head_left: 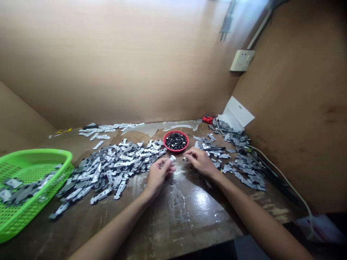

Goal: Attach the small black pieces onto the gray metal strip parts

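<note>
— At the table's near edge, over scuffed, glossy wood (184,220), what are the hands doing?

— Left hand (159,172) is curled tight, its fingers closed around a small silver fitting (172,157). Right hand (199,161) sits just beside it, fingers narrowly bunched, and I can't tell whether they hold anything.

— Fingertip work, then?

— I'd judge so: one tiny part is being handled between the hands, and that seems to call for a fine, steady pinch rather than force.

— What's around them?

— Toward the left edge lies a drift of stamped metal strips (108,171), thin, grey and notched along their sides. More of them sit in a green plastic basket (46,154) with mesh walls. Just beyond the hands, a red-rimmed bowl (176,131) is filled with small black and silver parts.

— And on the right?

— More strips spread toward the far right corner, with a black-handled tool (214,148) lying across them and a white cable (284,180) running along the side.

— Farther back?

— A white card (237,112) is propped in that corner, below a wall socket (242,60) on the brown wooden wall.
</note>
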Available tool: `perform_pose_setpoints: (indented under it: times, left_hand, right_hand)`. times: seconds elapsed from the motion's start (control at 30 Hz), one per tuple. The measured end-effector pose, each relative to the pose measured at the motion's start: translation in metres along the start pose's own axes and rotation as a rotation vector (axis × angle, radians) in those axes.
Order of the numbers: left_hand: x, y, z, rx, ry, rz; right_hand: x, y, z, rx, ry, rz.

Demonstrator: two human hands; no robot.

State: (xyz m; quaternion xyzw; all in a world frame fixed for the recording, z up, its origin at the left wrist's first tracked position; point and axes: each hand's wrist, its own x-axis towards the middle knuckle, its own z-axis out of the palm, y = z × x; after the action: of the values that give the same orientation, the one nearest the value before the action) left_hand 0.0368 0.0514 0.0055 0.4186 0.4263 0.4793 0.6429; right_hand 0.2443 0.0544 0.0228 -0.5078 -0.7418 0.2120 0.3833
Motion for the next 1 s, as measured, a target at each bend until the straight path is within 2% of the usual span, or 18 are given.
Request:
perform_pose_setpoints:
  times: [0.07,0.13,0.2,0.27,0.37,0.47,0.67,0.83,0.9,1.0]
  left_hand:
    - [0.006,0.014,-0.008,-0.236,0.159,0.082]
    - [0.009,0.027,-0.015,-0.375,0.185,0.099]
    - [0.008,0.031,-0.017,-0.403,0.119,0.049]
    - [0.004,0.027,-0.015,-0.372,0.028,0.007]
    - [-0.002,0.012,-0.006,-0.278,-0.091,-0.028]
    - [-0.005,0.001,0.0,-0.178,-0.151,-0.047]
    - [-0.004,-0.002,0.002,0.028,-0.202,-0.055]
    - [-0.005,-0.003,0.003,0.14,-0.219,-0.038]
    - [-0.005,-0.003,0.003,0.166,-0.22,-0.039]
    - [-0.005,-0.003,0.003,0.179,-0.22,-0.049]
  right_hand:
    - [0.005,0.02,-0.023,-0.163,0.185,0.063]
    - [0.006,0.042,-0.041,-0.356,0.278,0.19]
    - [0.007,0.06,-0.049,-0.493,0.268,0.26]
    - [0.008,0.07,-0.046,-0.575,0.237,0.264]
    - [0.011,0.072,-0.033,-0.663,0.21,0.274]
    - [0.013,0.07,-0.025,-0.718,0.217,0.31]
    - [0.012,0.068,-0.027,-0.727,0.217,0.273]
    - [0.012,0.064,-0.025,-0.685,0.141,0.281]
    - [0.013,0.064,-0.026,-0.604,0.157,0.287]
    - [0.014,0.061,-0.028,-0.26,0.277,0.293]
